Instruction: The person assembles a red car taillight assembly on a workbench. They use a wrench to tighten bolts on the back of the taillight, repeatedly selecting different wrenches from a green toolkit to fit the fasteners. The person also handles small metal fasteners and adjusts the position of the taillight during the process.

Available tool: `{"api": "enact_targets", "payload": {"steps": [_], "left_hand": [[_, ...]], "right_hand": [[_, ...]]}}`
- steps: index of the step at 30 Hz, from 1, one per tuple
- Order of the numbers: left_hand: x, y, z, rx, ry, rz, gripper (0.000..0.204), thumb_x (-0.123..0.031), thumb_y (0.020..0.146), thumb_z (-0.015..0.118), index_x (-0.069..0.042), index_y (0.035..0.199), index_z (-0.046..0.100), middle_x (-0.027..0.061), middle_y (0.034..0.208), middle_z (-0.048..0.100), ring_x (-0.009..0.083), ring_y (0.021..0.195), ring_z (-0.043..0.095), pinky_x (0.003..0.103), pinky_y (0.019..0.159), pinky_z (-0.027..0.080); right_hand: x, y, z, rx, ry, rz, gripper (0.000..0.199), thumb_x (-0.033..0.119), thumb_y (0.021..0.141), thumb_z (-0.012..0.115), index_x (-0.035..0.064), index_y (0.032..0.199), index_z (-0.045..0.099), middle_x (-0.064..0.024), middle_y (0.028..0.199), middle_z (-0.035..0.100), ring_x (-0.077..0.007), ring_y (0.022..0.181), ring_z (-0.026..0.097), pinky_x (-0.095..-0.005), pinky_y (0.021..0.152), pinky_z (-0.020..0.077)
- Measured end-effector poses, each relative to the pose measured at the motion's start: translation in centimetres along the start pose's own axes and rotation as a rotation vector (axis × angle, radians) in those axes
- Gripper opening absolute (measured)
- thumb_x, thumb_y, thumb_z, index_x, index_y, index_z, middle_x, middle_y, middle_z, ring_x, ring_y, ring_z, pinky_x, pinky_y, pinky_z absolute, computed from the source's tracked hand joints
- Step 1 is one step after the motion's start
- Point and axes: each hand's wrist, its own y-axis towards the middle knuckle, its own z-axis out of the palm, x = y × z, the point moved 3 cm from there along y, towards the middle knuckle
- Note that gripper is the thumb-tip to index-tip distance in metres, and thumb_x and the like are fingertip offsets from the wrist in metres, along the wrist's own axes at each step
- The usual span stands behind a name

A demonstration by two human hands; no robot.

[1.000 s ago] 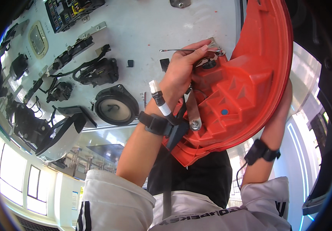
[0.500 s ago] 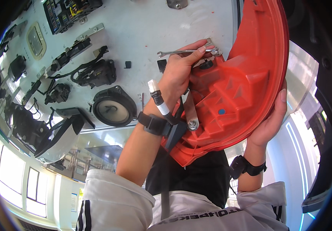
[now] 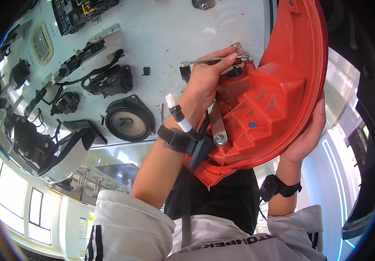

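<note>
My left hand [image 3: 205, 80] is closed, pinching a slim silver wrench [image 3: 199, 60] between thumb and fingers. The wrench's right end sits at a bolt [image 3: 247, 58] by a small metal bracket [image 3: 237, 46] on the upper left corner of a red plastic car tail lamp [image 3: 278, 102]. My right hand [image 3: 304, 140] grips the lamp's outer right edge, its fingers partly hidden behind it. A metal arm [image 3: 217, 122] is fastened near the lamp's lower left. Beside my left wrist a cable with a white plug [image 3: 171, 101] sticks up.
A white panel [image 3: 165, 30] to the left carries car parts: a round speaker [image 3: 128, 119], a black lock-like unit [image 3: 113, 80], a fuse box [image 3: 81, 15] and a mirror [image 3: 68, 152]. A dark body part [image 3: 370, 100] stands along the right.
The wrench has turned slightly, its free left end dropping a little toward me, and my left hand moved with it. My right hand keeps its hold on the lamp.
</note>
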Motion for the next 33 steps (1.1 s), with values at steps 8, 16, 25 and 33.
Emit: {"api": "enact_targets", "payload": {"steps": [8,16,25,33], "left_hand": [[0.01,0.16,-0.21,0.019,-0.023,0.004,0.044,-0.012,0.096,0.06,0.009,0.132,0.048,0.0189,0.122,0.062,0.0277,0.111,0.063,0.036,0.098,0.05],[-0.44,0.0,-0.07,0.016,-0.042,-0.04,0.041,-0.012,0.094,0.061,0.009,0.128,0.05,0.018,0.121,0.063,0.0266,0.111,0.063,0.035,0.099,0.048],[-0.22,0.19,-0.09,0.018,0.038,-0.065,0.038,-0.011,0.094,0.06,0.008,0.126,0.052,0.016,0.119,0.064,0.0249,0.111,0.062,0.035,0.098,0.048],[-0.13,-0.25,0.26,-0.012,-0.029,-0.001,0.036,-0.013,0.095,0.06,0.008,0.123,0.055,0.0165,0.12,0.064,0.0257,0.111,0.062,0.035,0.097,0.05]], "right_hand": [[-0.06,0.01,0.12,-0.021,0.03,0.009,0.062,0.038,0.096,0.038,-0.0096,0.135,0.043,-0.0209,0.134,0.05,-0.028,0.124,0.05,-0.0363,0.105,0.0388],[0.29,-0.15,0.55,-0.048,0.061,0.041,0.064,0.04,0.095,0.039,-0.009,0.136,0.043,-0.0211,0.134,0.05,-0.0283,0.124,0.051,-0.0368,0.104,0.0406],[0.27,-0.1,0.4,-0.011,0.048,0.022,0.063,0.04,0.096,0.039,-0.0087,0.136,0.043,-0.0205,0.134,0.051,-0.028,0.124,0.05,-0.0365,0.104,0.04],[0.24,-0.19,0.39,-0.026,0.055,0.023,0.059,0.038,0.097,0.038,-0.0081,0.134,0.044,-0.0193,0.132,0.052,-0.0265,0.123,0.051,-0.0355,0.105,0.0388]]}}
